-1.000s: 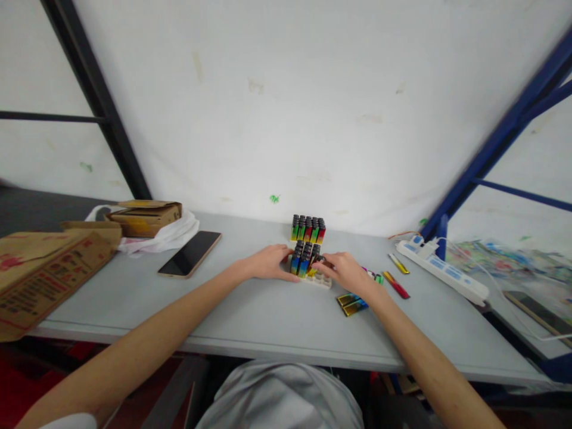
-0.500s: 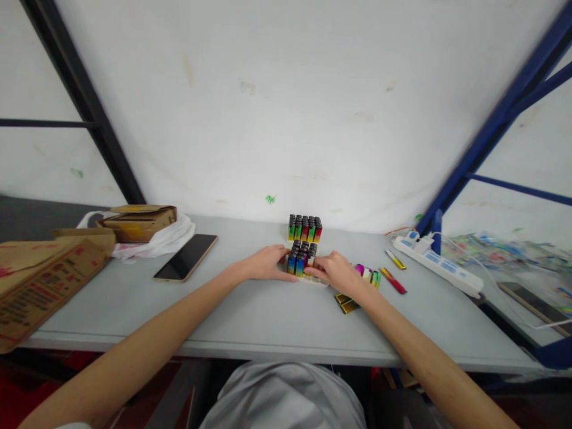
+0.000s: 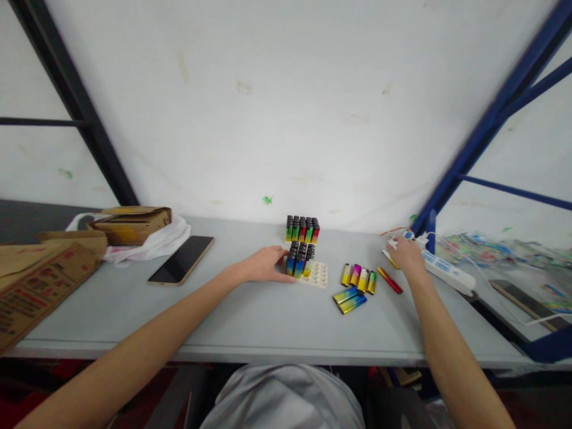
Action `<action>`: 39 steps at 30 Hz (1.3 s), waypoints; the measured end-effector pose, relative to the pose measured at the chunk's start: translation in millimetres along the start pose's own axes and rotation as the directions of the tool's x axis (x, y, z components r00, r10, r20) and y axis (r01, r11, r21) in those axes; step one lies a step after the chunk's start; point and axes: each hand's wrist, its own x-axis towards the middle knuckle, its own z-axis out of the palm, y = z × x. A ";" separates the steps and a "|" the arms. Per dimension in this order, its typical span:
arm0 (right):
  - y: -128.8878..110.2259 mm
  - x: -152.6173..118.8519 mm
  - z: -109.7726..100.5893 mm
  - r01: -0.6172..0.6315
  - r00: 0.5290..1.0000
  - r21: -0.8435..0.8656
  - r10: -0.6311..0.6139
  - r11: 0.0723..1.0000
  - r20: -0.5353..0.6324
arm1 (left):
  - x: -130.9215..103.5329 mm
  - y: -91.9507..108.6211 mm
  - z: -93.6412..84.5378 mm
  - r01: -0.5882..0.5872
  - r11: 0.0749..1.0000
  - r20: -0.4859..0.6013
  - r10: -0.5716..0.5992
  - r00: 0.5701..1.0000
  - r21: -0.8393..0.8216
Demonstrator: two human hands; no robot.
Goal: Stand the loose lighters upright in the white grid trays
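Observation:
My left hand (image 3: 267, 265) curves around the left side of a block of upright lighters (image 3: 298, 262), thumb in front and fingers behind. Black tops and blue, red and yellow bodies show on them. They stand in a pale tray (image 3: 319, 274) whose right part shows bare round holes. At the right, my right hand (image 3: 407, 255) reaches over a yellow lighter body (image 3: 390, 260) beside the power strip; its fingertips are too unclear to read. A red lighter body (image 3: 390, 280) lies just in front of it. More metallic coloured lighter bodies (image 3: 358, 278) lie between the tray and my right hand.
Behind the tray stands a second block of lighters (image 3: 302, 230). A white power strip (image 3: 448, 272) with cables lies at the right. To the left are a phone (image 3: 182, 260), a white plastic bag (image 3: 166, 238) and cardboard boxes (image 3: 49, 286). A wall rises behind the table.
My right hand has left the tray and moved right to the yellow lighter body by the power strip. The tray's right part is now uncovered. My left hand has stayed by the lighters.

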 end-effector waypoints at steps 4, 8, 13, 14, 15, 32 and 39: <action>12.3 2.6 11.2 -0.026 0.981 -0.051 0.035 0.998 0.190 | 0.8 -1.9 1.2 0.001 1.000 0.014 -0.001 1.000 0.007; -10.6 3.4 6.9 0.134 0.973 0.053 -0.141 0.990 0.182 | 1.0 -3.0 2.3 0.000 1.000 -0.004 0.000 1.000 0.003; -62.2 -15.4 -13.5 0.168 0.951 0.711 -0.303 0.683 0.067 | 1.1 -3.0 2.3 -0.014 1.000 0.000 0.014 1.000 -0.007; -74.9 -23.4 -18.9 0.150 0.940 0.811 -0.335 0.565 0.060 | 1.1 -3.2 2.5 -0.018 1.000 0.002 0.018 1.000 -0.011; -88.1 -32.4 -24.2 0.129 0.921 0.879 -0.384 0.459 0.065 | 1.2 -3.4 2.7 -0.025 1.000 0.001 0.025 1.000 -0.017; -180.2 -100.2 -37.3 -0.352 0.816 0.883 -0.359 0.311 0.452 | 2.7 -5.2 5.0 -0.037 0.999 -0.005 0.037 0.999 -0.006; -178.0 -97.7 -24.1 -0.234 0.846 0.902 -0.381 0.362 0.372 | 2.2 -3.9 2.8 -0.027 0.999 0.012 0.027 1.000 -0.020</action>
